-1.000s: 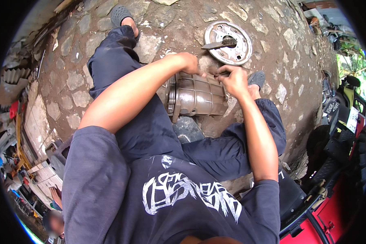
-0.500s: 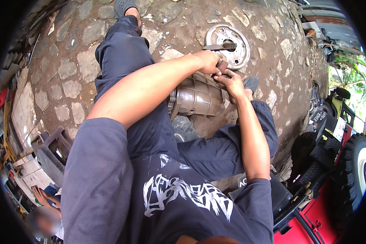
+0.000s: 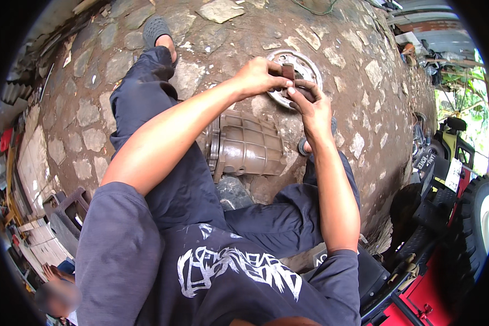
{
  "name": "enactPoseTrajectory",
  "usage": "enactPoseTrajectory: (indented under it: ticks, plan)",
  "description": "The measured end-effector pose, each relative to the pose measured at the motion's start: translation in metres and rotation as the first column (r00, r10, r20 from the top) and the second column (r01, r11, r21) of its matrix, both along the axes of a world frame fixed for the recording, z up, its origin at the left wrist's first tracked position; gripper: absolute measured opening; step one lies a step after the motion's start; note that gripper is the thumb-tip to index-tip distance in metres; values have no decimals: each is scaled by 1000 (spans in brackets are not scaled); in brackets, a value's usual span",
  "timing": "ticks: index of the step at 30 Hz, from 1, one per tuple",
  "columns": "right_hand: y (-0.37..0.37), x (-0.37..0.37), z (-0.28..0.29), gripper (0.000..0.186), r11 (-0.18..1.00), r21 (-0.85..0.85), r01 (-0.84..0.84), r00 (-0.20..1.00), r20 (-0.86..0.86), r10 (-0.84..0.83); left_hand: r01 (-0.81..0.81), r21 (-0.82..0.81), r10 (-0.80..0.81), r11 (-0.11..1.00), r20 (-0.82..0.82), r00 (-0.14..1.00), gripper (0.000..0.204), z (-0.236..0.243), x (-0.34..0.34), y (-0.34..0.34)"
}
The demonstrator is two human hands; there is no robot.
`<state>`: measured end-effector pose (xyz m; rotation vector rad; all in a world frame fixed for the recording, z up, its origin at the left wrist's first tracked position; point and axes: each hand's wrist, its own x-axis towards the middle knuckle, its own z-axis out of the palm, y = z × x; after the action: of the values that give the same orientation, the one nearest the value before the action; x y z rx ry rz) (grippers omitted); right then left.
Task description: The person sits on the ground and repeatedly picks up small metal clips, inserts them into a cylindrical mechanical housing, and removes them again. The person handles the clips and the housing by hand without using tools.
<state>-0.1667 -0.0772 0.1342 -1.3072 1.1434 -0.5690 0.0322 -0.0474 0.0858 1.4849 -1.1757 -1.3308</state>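
My left hand (image 3: 257, 77) and my right hand (image 3: 315, 110) meet in front of my knees, fingertips almost touching. Between them is a small flat reddish-brown piece (image 3: 288, 71), perhaps folded sandpaper; its kind is not certain. The left fingers pinch it from one side, the right thumb and fingers from its lower end. Below the hands a brown ribbed metal gearbox casing (image 3: 251, 144) lies on the ground between my legs. Just beyond the hands lies a round pale metal disc (image 3: 312, 66) with holes, its near left part covered by my hands.
Uneven stone-and-dirt ground (image 3: 87, 114) spreads around me. A dark stone-like block (image 3: 233, 191) sits by the casing. At the right stand a red vehicle panel (image 3: 426, 299) and a black tyre (image 3: 470, 233). Another person (image 3: 60, 288) is at the lower left, near a grey plastic stool (image 3: 68, 214).
Both hands have risen away from the casing, turning the small brown piece more upright. More of the casing shows; the dark-bristled brush seen on the disc is now mostly hidden.
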Motion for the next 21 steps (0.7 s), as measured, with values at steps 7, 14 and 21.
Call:
enactPoseTrajectory:
  ticks: [7,14,21]
  plan:
    - [-8,-9,13,34,999,-53,6,1000,0,-6,-9,-24,5,1000,-160,987,40,29,11,-3]
    - [-18,-12,31,30,983,-183,-27,990,129,51,23,-64,-49,998,-448,893,33,43,0,1]
    - [-29,-18,67,29,950,-193,-246,964,52,260,10,-72,-41,997,-435,900,33,56,9,7]
